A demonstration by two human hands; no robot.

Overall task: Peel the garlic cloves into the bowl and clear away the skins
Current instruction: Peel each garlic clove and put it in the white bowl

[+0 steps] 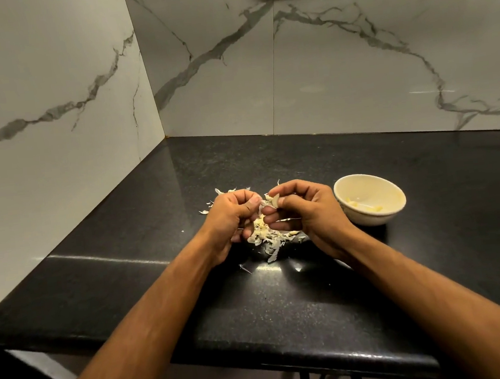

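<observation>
My left hand [233,218] and my right hand [303,211] are held together just above the black counter [284,302]. Between their fingertips sits a small garlic clove [271,200] with pale skin on it; both hands pinch it. Under and between the hands lies a loose pile of garlic skins [267,239], with more scraps at the far side. A cream bowl [370,197] stands just right of my right hand, with a few peeled cloves [366,205] in its bottom.
White marbled walls [353,66] close off the counter at the back and the left, forming a corner. The counter's front edge [320,362] runs below my forearms. A few stray skin flakes [245,268] lie near my left wrist.
</observation>
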